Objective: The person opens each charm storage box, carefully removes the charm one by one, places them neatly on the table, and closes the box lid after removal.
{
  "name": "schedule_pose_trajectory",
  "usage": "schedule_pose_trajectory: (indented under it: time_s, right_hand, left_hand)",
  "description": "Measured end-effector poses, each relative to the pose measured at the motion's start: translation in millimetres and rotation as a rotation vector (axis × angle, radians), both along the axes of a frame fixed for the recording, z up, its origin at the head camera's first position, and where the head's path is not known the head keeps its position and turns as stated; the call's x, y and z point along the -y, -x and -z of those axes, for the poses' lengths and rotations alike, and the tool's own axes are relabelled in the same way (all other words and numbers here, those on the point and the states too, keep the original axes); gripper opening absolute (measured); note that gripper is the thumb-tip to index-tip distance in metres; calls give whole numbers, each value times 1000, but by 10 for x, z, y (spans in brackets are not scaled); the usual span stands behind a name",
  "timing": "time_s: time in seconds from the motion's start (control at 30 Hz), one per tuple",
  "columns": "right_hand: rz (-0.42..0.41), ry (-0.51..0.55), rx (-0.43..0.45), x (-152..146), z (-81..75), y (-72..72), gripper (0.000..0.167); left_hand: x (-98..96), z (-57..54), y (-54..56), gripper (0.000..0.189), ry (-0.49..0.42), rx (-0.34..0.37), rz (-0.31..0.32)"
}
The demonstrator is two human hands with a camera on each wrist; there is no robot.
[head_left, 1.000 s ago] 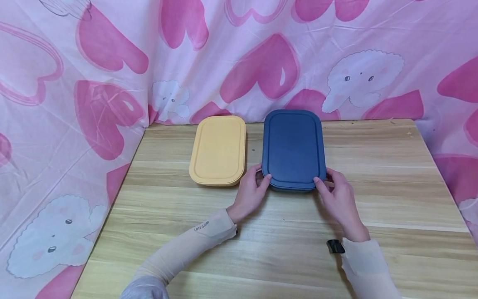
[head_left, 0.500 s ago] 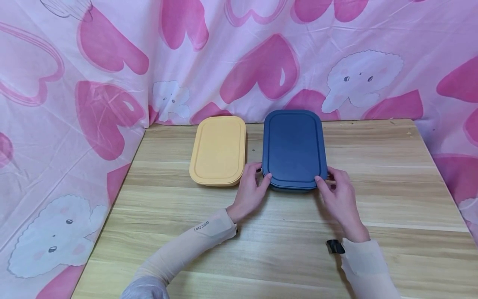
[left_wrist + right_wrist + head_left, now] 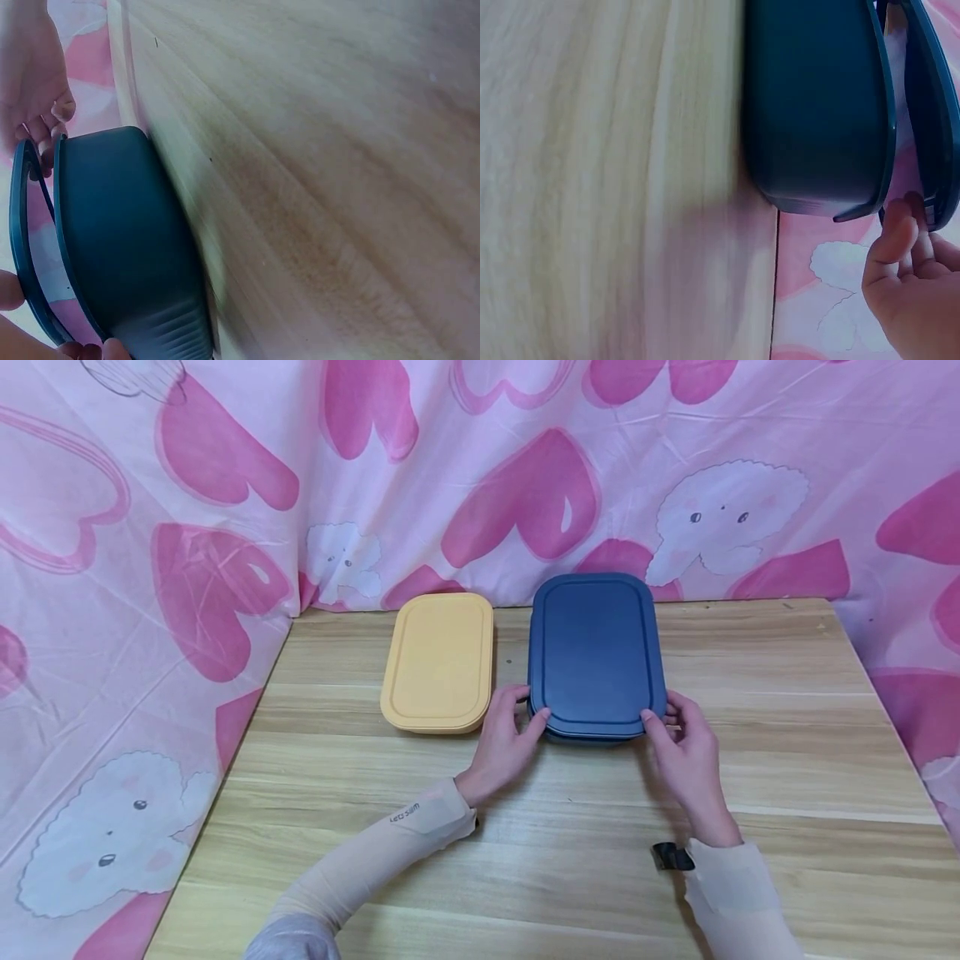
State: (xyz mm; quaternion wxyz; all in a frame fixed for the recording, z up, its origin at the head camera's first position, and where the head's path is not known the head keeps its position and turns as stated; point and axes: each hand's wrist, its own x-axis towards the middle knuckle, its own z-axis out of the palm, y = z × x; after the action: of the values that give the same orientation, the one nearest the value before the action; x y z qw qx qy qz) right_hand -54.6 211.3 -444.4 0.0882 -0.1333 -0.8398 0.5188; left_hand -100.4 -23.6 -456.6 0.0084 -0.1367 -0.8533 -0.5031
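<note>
A dark blue lid (image 3: 596, 652) is raised off its matching food container, with a gap between them in both wrist views. The ribbed container (image 3: 131, 225) stands on the table and is mostly hidden under the lid in the head view. My left hand (image 3: 504, 747) holds the lid's near left corner, thumb on top; its fingertips (image 3: 94, 351) are by the container's rim. My right hand (image 3: 686, 760) pinches the near right corner, and the right wrist view shows its fingers (image 3: 922, 255) at the lid's edge. A lidded yellow container (image 3: 438, 660) sits left of the blue one.
The wooden table (image 3: 765, 718) ends at a pink patterned curtain (image 3: 517, 485) behind and at the left. Both containers stand near the table's back edge. A black strap (image 3: 672, 856) shows at the right wrist.
The blue lid has risen and shifted slightly to the right, its right side most. My right hand has moved a little outward with it; the left hand has barely moved.
</note>
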Motion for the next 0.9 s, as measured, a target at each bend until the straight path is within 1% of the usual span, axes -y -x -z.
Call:
schedule_pose_trajectory:
  time_s: [0.13,0.33,0.4,0.67,0.77,0.9]
  right_hand:
    - [20,107,-20,-9,-11,3,45]
    - [54,350,-19,-52,-29,9,47]
    - [67,425,-32,-59,-32,10,46]
    - [106,627,-93,-27,-75,2,37]
    - [96,695,-124,-13,-75,3,28]
    - [40,796,-164,-2,-63,-3,17]
  left_hand:
    - [-6,-6,-11,46,-10,0,8]
    - [-15,-17,-19,49,1,14,28]
    - [-15,-20,-22,48,5,16,36]
    - [-14,-1,-22,48,5,7,51]
    - [-15,-3,-25,49,3,11,55]
    - [-20,-6,-27,49,-4,17,64]
